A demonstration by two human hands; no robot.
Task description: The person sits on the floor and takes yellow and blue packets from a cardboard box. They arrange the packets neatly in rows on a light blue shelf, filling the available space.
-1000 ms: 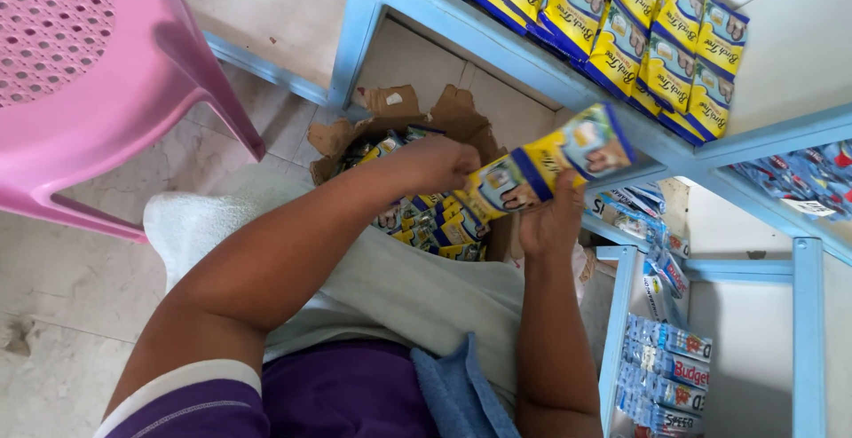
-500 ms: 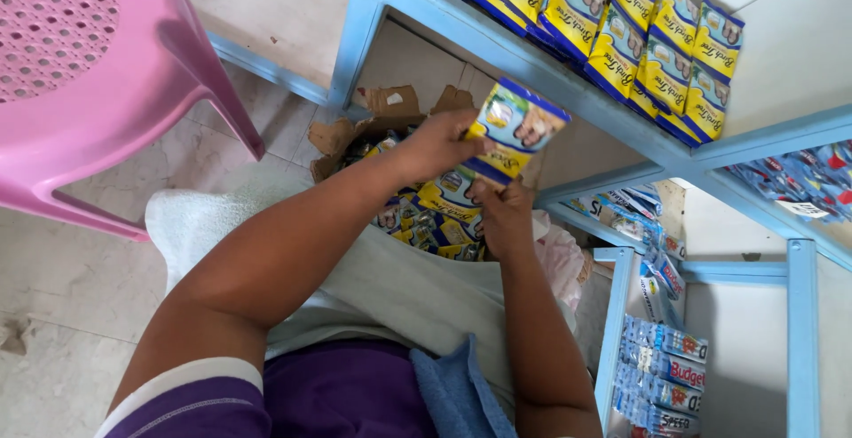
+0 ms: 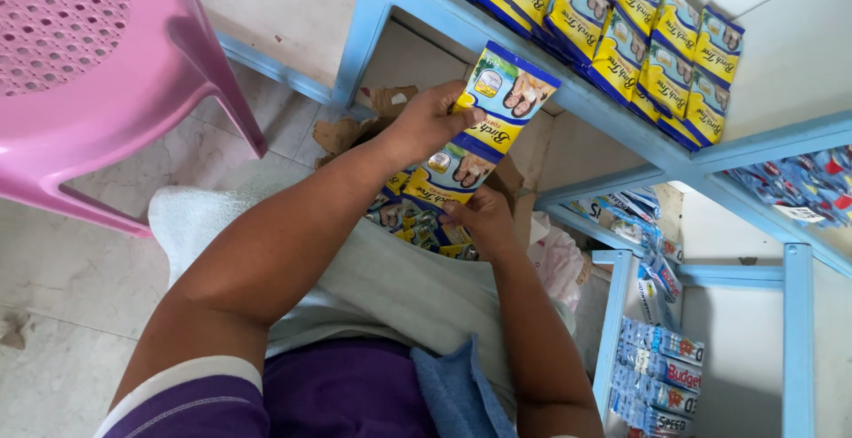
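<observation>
My left hand (image 3: 428, 121) grips the top of a strip of joined yellow-and-blue sachets (image 3: 497, 114), holding it up in front of the light blue shelf (image 3: 612, 114). My right hand (image 3: 479, 216) holds the lower end of the same strip just above an open cardboard box (image 3: 373, 114) with more such sachets (image 3: 417, 225) inside. A row of matching sachets (image 3: 621, 12) stands packed on the shelf above.
A pink plastic stool (image 3: 98, 83) stands at the left on the tiled floor. Blue and white sachet strips (image 3: 657, 376) hang on the lower shelf at the right. A white cloth (image 3: 204, 216) and a blue cloth (image 3: 457, 394) lie on my lap.
The sachet strip has moved left and turned from lying sideways to hanging upright. My right hand has dropped to its lower end by the box.
</observation>
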